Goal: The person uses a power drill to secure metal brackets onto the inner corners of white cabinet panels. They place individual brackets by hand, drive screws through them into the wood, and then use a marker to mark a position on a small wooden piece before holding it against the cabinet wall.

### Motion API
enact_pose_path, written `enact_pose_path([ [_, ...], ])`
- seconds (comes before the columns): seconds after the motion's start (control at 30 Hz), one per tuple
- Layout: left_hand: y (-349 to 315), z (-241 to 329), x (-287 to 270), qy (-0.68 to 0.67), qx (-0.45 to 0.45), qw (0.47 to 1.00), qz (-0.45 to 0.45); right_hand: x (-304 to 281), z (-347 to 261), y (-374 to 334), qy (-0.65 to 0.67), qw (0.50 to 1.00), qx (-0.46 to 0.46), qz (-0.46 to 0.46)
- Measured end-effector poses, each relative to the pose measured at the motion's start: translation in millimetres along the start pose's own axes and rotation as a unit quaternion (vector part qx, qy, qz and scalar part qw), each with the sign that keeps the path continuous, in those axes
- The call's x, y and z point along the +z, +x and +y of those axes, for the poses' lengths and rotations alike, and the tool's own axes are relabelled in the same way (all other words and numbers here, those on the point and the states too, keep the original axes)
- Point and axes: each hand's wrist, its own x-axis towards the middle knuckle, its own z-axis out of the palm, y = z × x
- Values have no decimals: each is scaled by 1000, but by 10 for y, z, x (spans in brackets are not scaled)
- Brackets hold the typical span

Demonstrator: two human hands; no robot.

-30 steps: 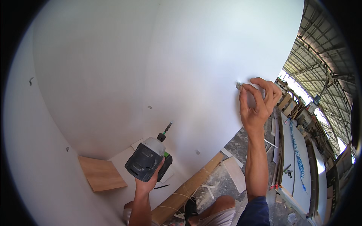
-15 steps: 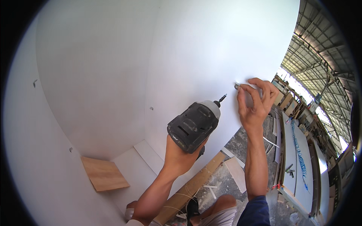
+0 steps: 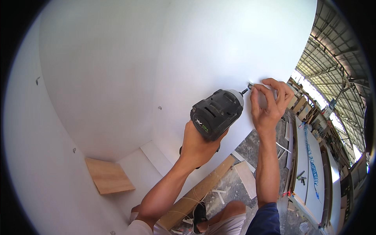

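Note:
My left hand (image 3: 199, 149) is wrapped round the grip of a black and grey cordless driver (image 3: 215, 114). Its bit (image 3: 244, 91) points up and right, with the tip at a small metal bracket (image 3: 250, 85) on the white panel (image 3: 219, 51). Thumb and index finger of my right hand (image 3: 270, 111) pinch that bracket against the panel, while the other fingers curl loosely above. Whether a screw sits on the bit is too small to tell.
Similar small brackets (image 3: 159, 107) dot the white cabinet walls. A wooden board (image 3: 109, 177) leans at the lower left. Beyond the panel edge, offcuts (image 3: 246, 180) litter the concrete floor. White panels with a coiled blue hose (image 3: 309, 152) lie at the right.
My left hand has moved the driver up and right, bringing its bit from short of the bracket to it. My right hand keeps its pinch, and the view has shifted slightly.

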Motion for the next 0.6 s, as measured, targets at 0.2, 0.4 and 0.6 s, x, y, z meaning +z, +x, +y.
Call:
enact_pose_path([
  [0.2,67,68,-57,10,-8,1000,-28,5,21,-15,-5,1000,-1,1],
  [0.4,119,32,-36,26,18,999,17,10,3,5,-5,1000,-4,3],
  [0.6,126,67,-54,57,-19,998,-25,2,18,-12,-9,1000,-8,1],
])
